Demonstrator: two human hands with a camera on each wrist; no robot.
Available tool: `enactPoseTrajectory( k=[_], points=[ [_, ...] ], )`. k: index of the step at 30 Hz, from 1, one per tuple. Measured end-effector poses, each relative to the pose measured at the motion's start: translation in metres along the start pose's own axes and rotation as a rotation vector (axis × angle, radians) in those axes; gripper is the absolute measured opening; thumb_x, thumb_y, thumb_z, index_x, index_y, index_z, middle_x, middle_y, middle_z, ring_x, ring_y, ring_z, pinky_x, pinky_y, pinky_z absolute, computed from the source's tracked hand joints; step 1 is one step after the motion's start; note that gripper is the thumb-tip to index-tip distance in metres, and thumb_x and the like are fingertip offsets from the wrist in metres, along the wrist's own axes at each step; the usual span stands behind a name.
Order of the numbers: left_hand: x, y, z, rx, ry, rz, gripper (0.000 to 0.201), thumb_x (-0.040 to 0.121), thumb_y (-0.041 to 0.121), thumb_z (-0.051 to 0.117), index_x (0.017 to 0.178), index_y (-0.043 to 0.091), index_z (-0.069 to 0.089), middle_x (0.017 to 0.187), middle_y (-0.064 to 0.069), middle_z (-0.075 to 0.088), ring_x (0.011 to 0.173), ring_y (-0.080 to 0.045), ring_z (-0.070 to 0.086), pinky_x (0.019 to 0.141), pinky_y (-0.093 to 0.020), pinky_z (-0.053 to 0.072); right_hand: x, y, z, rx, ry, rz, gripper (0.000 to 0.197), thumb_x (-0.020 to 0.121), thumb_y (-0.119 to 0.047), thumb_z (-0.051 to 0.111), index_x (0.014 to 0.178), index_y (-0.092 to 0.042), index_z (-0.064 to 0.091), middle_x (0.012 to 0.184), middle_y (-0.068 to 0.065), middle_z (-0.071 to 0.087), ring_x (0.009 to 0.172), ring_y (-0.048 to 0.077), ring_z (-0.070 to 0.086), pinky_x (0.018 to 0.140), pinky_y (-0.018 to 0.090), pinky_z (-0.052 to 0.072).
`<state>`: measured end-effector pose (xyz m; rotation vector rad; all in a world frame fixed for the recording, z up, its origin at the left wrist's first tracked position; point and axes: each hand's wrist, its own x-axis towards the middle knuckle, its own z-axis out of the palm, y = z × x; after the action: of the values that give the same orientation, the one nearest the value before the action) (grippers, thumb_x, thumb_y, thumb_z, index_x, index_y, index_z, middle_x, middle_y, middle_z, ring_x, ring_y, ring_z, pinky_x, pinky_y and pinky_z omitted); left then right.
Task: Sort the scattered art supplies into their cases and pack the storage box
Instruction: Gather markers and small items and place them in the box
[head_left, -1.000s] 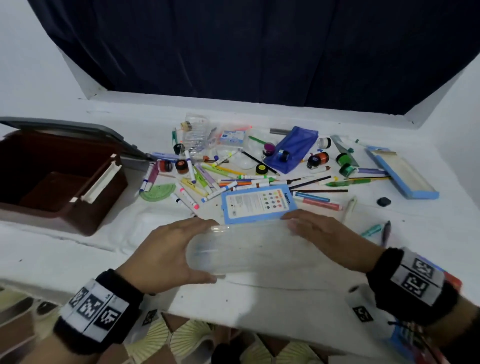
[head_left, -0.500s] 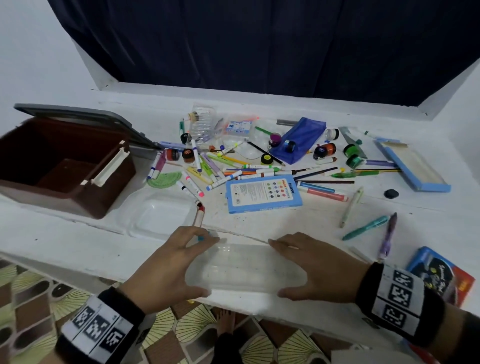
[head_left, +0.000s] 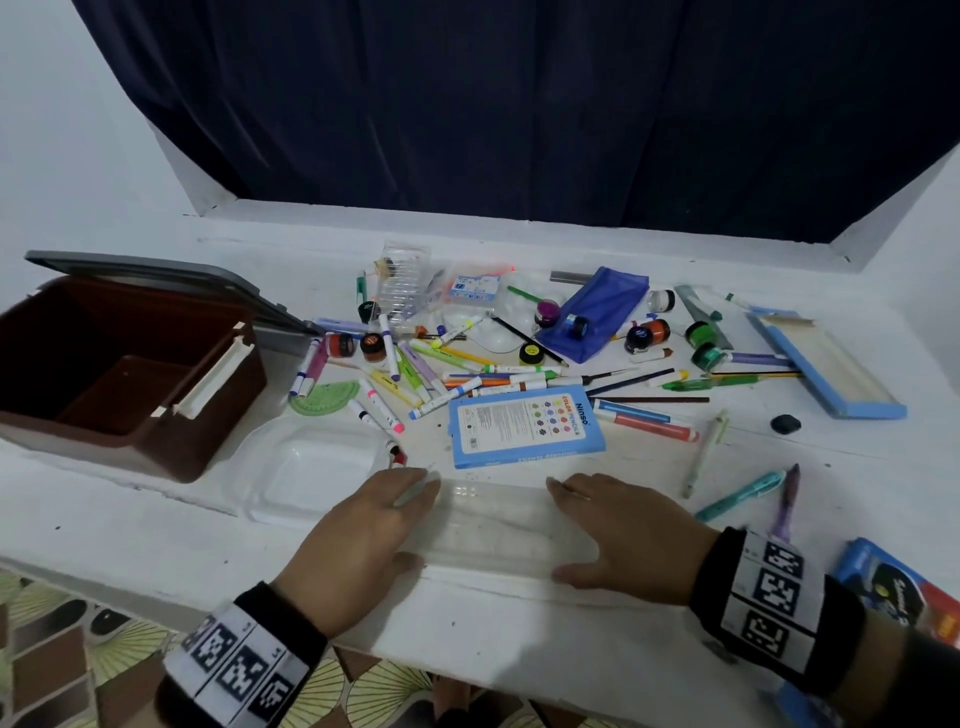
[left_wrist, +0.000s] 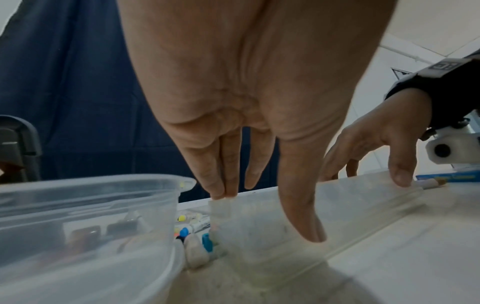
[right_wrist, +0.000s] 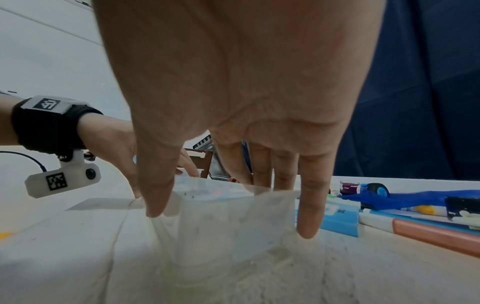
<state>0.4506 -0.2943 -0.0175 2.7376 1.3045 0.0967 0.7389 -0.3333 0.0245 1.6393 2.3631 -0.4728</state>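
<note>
Setting the clear case (head_left: 493, 527) on the table's (head_left: 519, 634) near edge, I grip its ends between thumb and fingers with my left hand (head_left: 358, 540) and right hand (head_left: 628, 540), judging that loading the scattered markers (head_left: 415, 379) comes next.

Left of the pencil box (head_left: 525, 427) sits the storage box (head_left: 124, 374), behind it the zip pouch (head_left: 597, 312), before it the clear case (head_left: 493, 525), all on the tabletop (head_left: 519, 623).

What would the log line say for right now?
left hand: holds clear case left end | right hand: holds right end | case: on table
</note>
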Motion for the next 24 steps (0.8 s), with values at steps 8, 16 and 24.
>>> enactPoseTrajectory(
  k=[8, 16, 24],
  points=[
    [0.036, -0.005, -0.006, 0.070, 0.042, -0.036, 0.097, 0.025, 0.022, 0.100, 0.117, 0.008, 0.071, 0.114, -0.009, 0.073, 0.096, -0.026, 0.073, 0.071, -0.029, 0.061, 0.027, 0.014, -0.016, 0.042, -0.053, 0.052, 0.091, 0.091, -0.062, 0.051, 0.157, -0.016, 0.008, 0.159, 0.001, 0.023, 0.143, 0.017, 0.027, 0.115, 0.035, 0.034],
    [0.065, -0.003, -0.014, 0.100, 0.072, -0.071, 0.085, 0.024, 0.014, 0.098, 0.106, 0.014, 0.075, 0.104, -0.006, 0.074, 0.079, -0.022, 0.075, 0.050, -0.025, 0.058, 0.047, 0.028, -0.025, 0.063, -0.033, 0.111, 0.093, 0.089, -0.065, 0.053, 0.157, -0.017, 0.010, 0.158, 0.001, 0.025, 0.142, 0.018, 0.028, 0.112, 0.037, 0.037],
    [0.050, -0.038, -0.042, -0.294, 0.190, -0.100, 0.053, 0.087, 0.033, 0.073, 0.137, 0.030, 0.056, 0.126, 0.010, 0.059, 0.113, -0.010, 0.056, 0.098, -0.031, 0.048, 0.039, 0.041, -0.022, 0.168, -0.024, 0.165, 0.099, 0.085, -0.060, 0.063, 0.157, -0.027, 0.005, 0.161, -0.001, 0.019, 0.145, 0.018, 0.022, 0.117, 0.034, 0.025]
  ],
)
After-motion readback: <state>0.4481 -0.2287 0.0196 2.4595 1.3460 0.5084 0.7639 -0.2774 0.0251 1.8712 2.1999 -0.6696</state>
